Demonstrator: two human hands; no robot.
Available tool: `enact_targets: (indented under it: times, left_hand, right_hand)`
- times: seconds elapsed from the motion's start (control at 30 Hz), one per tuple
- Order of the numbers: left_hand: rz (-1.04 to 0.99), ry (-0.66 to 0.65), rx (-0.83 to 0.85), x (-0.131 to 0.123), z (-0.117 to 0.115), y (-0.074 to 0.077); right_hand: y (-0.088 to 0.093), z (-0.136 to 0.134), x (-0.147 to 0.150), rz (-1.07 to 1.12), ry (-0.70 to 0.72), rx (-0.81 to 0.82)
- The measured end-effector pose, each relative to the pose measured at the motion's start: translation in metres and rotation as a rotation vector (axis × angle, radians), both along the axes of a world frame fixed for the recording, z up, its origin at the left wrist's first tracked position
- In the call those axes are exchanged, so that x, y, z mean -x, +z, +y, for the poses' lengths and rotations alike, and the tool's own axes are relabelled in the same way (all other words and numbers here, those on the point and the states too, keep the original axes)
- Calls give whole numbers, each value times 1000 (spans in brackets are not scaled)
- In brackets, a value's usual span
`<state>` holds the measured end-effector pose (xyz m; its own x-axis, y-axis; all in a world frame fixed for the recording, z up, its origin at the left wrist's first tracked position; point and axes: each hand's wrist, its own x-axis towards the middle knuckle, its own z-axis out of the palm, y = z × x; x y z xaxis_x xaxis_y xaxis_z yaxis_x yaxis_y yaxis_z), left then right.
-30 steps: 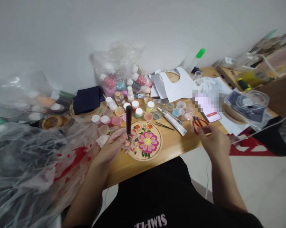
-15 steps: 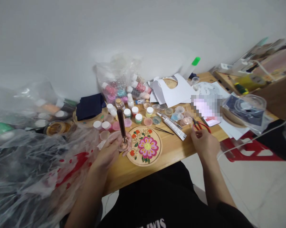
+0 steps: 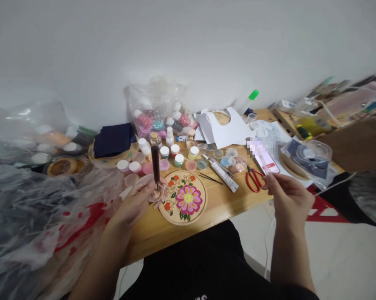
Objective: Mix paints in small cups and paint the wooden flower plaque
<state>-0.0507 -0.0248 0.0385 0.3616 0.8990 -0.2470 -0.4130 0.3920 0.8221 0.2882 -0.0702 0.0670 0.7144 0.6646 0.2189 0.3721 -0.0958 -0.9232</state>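
My left hand (image 3: 141,199) is closed around a small clear cup (image 3: 157,193) of pinkish paste. A dark-handled tool (image 3: 156,164) stands upright in that cup, its tip in the paste. Beside the hand lies a round wooden board (image 3: 163,212) with a pink flower and orange blossoms outlined in gold. My right hand (image 3: 288,193) hovers at the table's right front, fingers pinched together; what they hold, if anything, I cannot make out. Red-handled pliers (image 3: 253,180) lie just left of it, and a phone (image 3: 267,160) with a lit screen lies beyond its fingertips.
Small paint pots (image 3: 179,160) and lidded cups crowd the table behind the board. Tweezers (image 3: 210,178) and a white tube (image 3: 224,177) lie right of it. Crumpled plastic sheeting (image 3: 66,216) covers the left. Cut white paper (image 3: 225,129) and bagged bottles (image 3: 156,116) sit against the wall.
My right hand has moved right, away from the pliers, which now lie free on the table. The left hand still holds the cup and tool. The view has shifted slightly.
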Motion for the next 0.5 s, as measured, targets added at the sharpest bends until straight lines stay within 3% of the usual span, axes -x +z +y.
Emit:
enact_targets:
  times: [0.2,0.37,0.5]
  left_hand:
    - [-4,27,-30,0,2,4]
    - [60,41,-36,-3,2,4]
    - [80,30,-35,-6,1,4]
  right_hand:
    - [26,7,15,148,384,-258]
    - [43,11,28,-32,680,-250]
    - [62,14,48,-228,763,-223]
